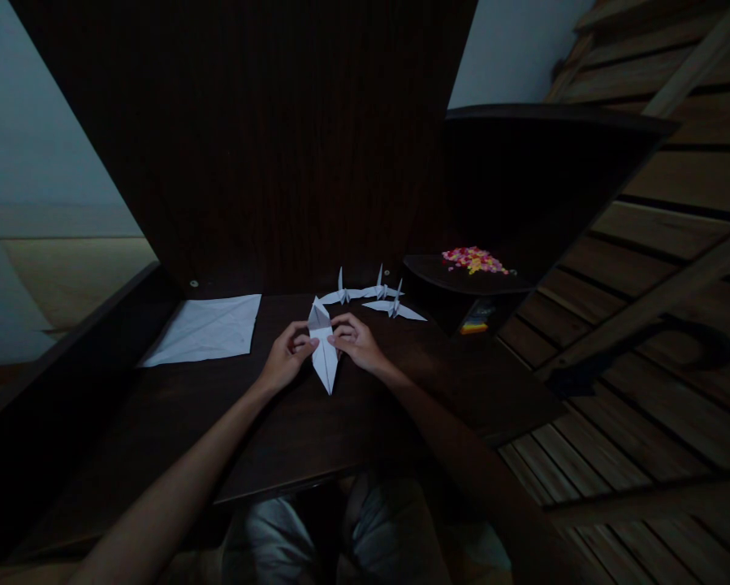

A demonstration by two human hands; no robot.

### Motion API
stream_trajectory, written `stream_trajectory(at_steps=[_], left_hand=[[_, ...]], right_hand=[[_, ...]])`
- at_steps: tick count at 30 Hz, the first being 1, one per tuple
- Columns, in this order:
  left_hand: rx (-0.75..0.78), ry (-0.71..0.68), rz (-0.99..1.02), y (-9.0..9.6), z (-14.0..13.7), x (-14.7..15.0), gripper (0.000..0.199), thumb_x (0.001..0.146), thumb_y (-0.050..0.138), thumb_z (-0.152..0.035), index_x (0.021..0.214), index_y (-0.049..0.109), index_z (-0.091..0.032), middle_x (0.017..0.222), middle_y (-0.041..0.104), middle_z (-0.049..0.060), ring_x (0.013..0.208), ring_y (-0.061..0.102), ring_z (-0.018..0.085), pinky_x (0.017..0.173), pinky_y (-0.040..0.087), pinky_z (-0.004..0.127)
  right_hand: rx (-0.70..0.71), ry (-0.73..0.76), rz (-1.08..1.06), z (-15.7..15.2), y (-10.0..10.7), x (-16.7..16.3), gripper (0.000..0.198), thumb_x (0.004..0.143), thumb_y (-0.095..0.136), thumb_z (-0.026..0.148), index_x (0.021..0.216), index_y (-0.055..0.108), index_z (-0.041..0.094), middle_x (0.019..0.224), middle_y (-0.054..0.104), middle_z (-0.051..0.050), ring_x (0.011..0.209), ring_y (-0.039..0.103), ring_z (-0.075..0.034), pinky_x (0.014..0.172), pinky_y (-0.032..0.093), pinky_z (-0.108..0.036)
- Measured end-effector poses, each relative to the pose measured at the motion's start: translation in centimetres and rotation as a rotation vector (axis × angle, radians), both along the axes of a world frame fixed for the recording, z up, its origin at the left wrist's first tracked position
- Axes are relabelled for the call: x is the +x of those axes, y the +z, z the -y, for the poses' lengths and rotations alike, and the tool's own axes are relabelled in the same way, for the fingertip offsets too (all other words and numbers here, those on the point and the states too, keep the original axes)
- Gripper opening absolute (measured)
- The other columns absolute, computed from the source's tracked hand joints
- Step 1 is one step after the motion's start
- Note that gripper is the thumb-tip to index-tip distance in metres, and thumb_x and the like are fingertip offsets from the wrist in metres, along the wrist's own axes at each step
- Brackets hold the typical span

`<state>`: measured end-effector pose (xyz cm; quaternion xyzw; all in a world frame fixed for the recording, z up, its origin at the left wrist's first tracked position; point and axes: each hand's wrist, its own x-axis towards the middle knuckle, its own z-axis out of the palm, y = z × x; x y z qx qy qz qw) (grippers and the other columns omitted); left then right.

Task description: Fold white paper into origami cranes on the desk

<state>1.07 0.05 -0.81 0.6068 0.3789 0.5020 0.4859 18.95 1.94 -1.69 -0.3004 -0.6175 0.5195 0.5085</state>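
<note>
Between my two hands is a folded white sheet of origami paper (pixel 324 357), a long diamond shape with a centre crease and its lower point toward me. My left hand (pixel 287 354) pinches its left edge between thumb and fingers. On the opposite edge, my right hand (pixel 357 341) grips it the same way, thumb on the front face. The paper's upper part is bent and looks greyer. Just beyond my hands stand three finished white paper cranes, one at the left (pixel 343 296), one in the middle (pixel 379 291) and one nearer me (pixel 395 309).
A creased white paper sheet (pixel 209 329) lies at the left of the dark wooden desk (pixel 291 447). On a low corner shelf (pixel 462 282) at the right sits a pile of small pink, red and yellow pieces (pixel 475 260). Beneath it is a small colourful box (pixel 477 317).
</note>
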Motion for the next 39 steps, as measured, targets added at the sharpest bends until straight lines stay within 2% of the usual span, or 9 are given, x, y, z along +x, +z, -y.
stream_trajectory(at_steps=[6,15,21,23,25,28,32,39], left_hand=[[-0.034,0.006,0.026,0.2,0.2,0.1,0.054,0.070,0.071,-0.036,0.115,0.047,-0.017,0.068,0.062,-0.003,0.065,0.063,0.015,0.064,0.049,0.026],[-0.086,0.027,0.044,0.3,0.2,0.1,0.062,0.067,0.073,-0.036,0.120,0.045,-0.017,0.069,0.066,-0.002,0.066,0.065,0.017,0.067,0.049,0.028],[-0.141,0.088,0.040,0.2,0.0,0.1,0.068,0.067,0.072,-0.043,0.123,0.048,-0.014,0.068,0.069,0.000,0.066,0.066,0.019,0.071,0.049,0.031],[-0.149,0.124,0.019,0.3,0.0,0.1,0.063,0.066,0.072,-0.047,0.115,0.055,-0.013,0.069,0.070,0.002,0.068,0.066,0.020,0.071,0.049,0.031],[-0.142,0.143,-0.014,0.4,0.0,0.0,0.052,0.064,0.072,-0.052,0.097,0.064,-0.013,0.072,0.071,0.004,0.070,0.066,0.021,0.070,0.049,0.030],[-0.108,0.147,-0.051,0.6,0.1,0.0,0.043,0.063,0.072,-0.054,0.079,0.067,-0.014,0.074,0.071,0.005,0.072,0.065,0.021,0.069,0.048,0.029],[-0.066,0.155,-0.055,0.7,0.2,-0.1,0.038,0.064,0.072,-0.052,0.074,0.068,-0.016,0.070,0.069,0.002,0.068,0.062,0.019,0.065,0.047,0.028],[-0.023,0.148,-0.064,0.8,0.1,-0.1,0.036,0.064,0.072,-0.051,0.073,0.068,-0.017,0.068,0.068,0.002,0.067,0.061,0.019,0.061,0.047,0.028]], right_hand=[[-0.016,0.003,0.026,0.0,-0.1,0.1,0.037,0.071,0.069,0.031,0.102,0.049,0.022,0.067,0.056,0.006,0.054,0.057,-0.011,0.050,0.048,-0.023],[-0.043,0.004,0.007,0.2,0.3,-0.1,0.042,0.072,0.067,0.030,0.107,0.046,0.022,0.065,0.056,0.007,0.049,0.054,-0.009,0.046,0.044,-0.021],[-0.017,0.018,0.007,0.3,0.4,0.0,0.035,0.074,0.066,0.031,0.098,0.043,0.023,0.066,0.056,0.007,0.049,0.054,-0.009,0.045,0.042,-0.019],[-0.009,0.026,0.008,0.4,0.4,0.0,0.033,0.074,0.067,0.032,0.093,0.042,0.023,0.065,0.056,0.008,0.047,0.053,-0.008,0.045,0.042,-0.019],[-0.005,0.047,0.017,0.5,0.4,-0.1,0.032,0.074,0.067,0.032,0.091,0.042,0.022,0.064,0.055,0.008,0.045,0.053,-0.008,0.044,0.043,-0.019],[0.001,0.074,0.029,0.8,0.7,-0.1,0.031,0.074,0.066,0.031,0.096,0.046,0.021,0.061,0.054,0.009,0.044,0.053,-0.008,0.043,0.043,-0.019],[-0.006,0.073,0.054,1.1,1.0,-0.1,0.037,0.074,0.066,0.029,0.105,0.049,0.020,0.061,0.054,0.009,0.044,0.055,-0.008,0.044,0.044,-0.020],[-0.032,0.065,0.081,1.1,0.9,-0.1,0.039,0.073,0.067,0.030,0.107,0.050,0.020,0.061,0.055,0.008,0.045,0.055,-0.008,0.044,0.045,-0.020]])
